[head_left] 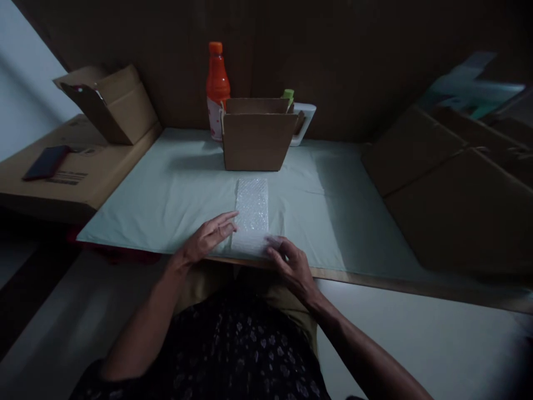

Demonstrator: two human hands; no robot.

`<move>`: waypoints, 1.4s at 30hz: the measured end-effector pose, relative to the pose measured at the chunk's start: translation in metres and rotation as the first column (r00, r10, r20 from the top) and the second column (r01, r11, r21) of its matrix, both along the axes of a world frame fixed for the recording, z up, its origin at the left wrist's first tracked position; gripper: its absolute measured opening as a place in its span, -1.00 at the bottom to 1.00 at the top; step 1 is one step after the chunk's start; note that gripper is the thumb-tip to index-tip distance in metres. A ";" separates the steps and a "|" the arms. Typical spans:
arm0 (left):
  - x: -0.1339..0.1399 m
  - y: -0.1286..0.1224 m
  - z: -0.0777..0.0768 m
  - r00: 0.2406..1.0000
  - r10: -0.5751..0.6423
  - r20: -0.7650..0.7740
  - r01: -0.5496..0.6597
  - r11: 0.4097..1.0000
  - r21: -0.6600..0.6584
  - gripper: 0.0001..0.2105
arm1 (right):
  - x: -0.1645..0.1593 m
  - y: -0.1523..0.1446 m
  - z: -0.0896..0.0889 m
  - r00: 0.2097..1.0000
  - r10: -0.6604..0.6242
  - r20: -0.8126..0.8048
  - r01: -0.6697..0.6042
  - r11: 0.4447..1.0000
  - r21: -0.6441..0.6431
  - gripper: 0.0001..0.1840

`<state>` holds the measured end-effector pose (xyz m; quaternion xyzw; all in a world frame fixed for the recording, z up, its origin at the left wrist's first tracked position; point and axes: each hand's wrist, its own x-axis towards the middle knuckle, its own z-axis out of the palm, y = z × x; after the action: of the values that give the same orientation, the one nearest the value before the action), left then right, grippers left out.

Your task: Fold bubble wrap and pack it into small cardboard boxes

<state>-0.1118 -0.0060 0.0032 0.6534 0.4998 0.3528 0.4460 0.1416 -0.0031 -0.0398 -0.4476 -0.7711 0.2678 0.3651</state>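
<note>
A flat strip of bubble wrap (252, 208) lies lengthwise on the pale green cloth, its near end close to the table's front edge. My left hand (210, 236) is open at its left side, fingers stretched out and fingertips at the strip's edge. At the near right corner, my right hand (290, 260) has thumb and fingers closed on the bubble wrap. The fingertips there are slightly blurred and partly covered by the clear film. Whether anything lies inside the strip, I cannot tell.
Behind the strip stands an open cardboard box (259, 141), with an orange bottle (217, 83) and a white handled container (307, 119) behind it. At left, a smaller carton (120, 105) and a dark phone-like object (46, 163) rest on a large box (79, 189). Another large carton (453, 205) stands right.
</note>
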 end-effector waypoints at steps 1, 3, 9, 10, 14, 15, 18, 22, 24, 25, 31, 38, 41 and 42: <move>0.002 -0.009 -0.002 0.999 0.041 -0.001 -0.041 0.999 0.005 -0.46 | -0.001 0.001 -0.004 0.999 -0.039 0.002 0.039 0.999 -0.028 -0.71; 0.012 -0.021 -0.013 0.983 0.156 -0.098 -0.150 0.986 0.070 -0.44 | -0.003 0.003 -0.012 0.996 -0.074 0.041 0.074 0.997 0.012 -0.65; 0.042 -0.015 -0.042 0.828 0.396 -0.397 -0.260 0.898 0.354 -0.46 | 0.002 -0.004 -0.012 0.974 -0.146 0.171 0.078 0.933 0.352 -0.40; 0.042 -0.013 -0.043 0.812 0.399 -0.427 -0.247 0.896 0.369 -0.46 | 0.004 -0.007 -0.008 0.971 -0.123 0.205 0.038 0.925 0.377 -0.40; 0.038 -0.017 -0.042 0.762 0.434 -0.481 -0.238 0.878 0.416 -0.50 | 0.005 -0.013 0.000 0.921 0.061 0.385 -0.203 0.918 0.340 -0.65; 0.037 -0.022 -0.041 0.765 0.448 -0.462 -0.239 0.864 0.443 -0.51 | 0.004 -0.012 0.000 0.913 0.087 0.399 -0.230 0.917 0.326 -0.73; 0.035 -0.040 -0.038 0.827 0.403 -0.393 -0.169 0.844 0.510 -0.54 | 0.002 -0.009 -0.001 0.922 0.108 0.372 -0.233 0.922 0.309 -0.77; 0.038 -0.055 -0.034 0.882 0.314 -0.352 -0.111 0.864 0.491 -0.66 | -0.002 -0.003 -0.001 0.940 0.106 0.323 -0.192 0.949 0.248 -0.74; 0.041 -0.053 -0.034 0.876 0.352 -0.331 -0.177 0.871 0.458 -0.69 | -0.003 0.000 -0.001 0.958 0.091 0.273 -0.154 0.964 0.216 -0.74; 0.042 -0.050 -0.035 0.867 0.377 -0.326 -0.213 0.872 0.440 -0.70 | -0.003 0.001 0.000 0.969 0.073 0.238 -0.125 0.970 0.207 -0.74; 0.042 -0.028 -0.043 0.804 0.460 -0.378 -0.303 0.863 0.404 -0.71 | 0.002 -0.001 0.004 0.985 -0.024 0.173 -0.032 0.949 0.315 -0.74; 0.040 -0.024 -0.037 0.774 0.486 -0.406 -0.294 0.843 0.450 -0.71 | -0.009 0.011 0.005 0.927 0.137 0.350 -0.234 0.938 0.254 -0.69; 0.036 -0.033 -0.031 0.833 0.406 -0.375 -0.199 0.854 0.481 -0.63 | -0.012 0.018 0.008 0.938 0.169 0.304 -0.237 0.950 0.203 -0.72; 0.035 -0.036 -0.029 0.857 0.360 -0.368 -0.149 0.858 0.491 -0.64 | -0.012 0.019 0.010 0.942 0.181 0.284 -0.239 0.953 0.184 -0.72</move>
<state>-0.0766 -0.0419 -0.0262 0.7268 0.5784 0.3553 0.1050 0.1297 0.0163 -0.0302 -0.3517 -0.8808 0.1581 0.2749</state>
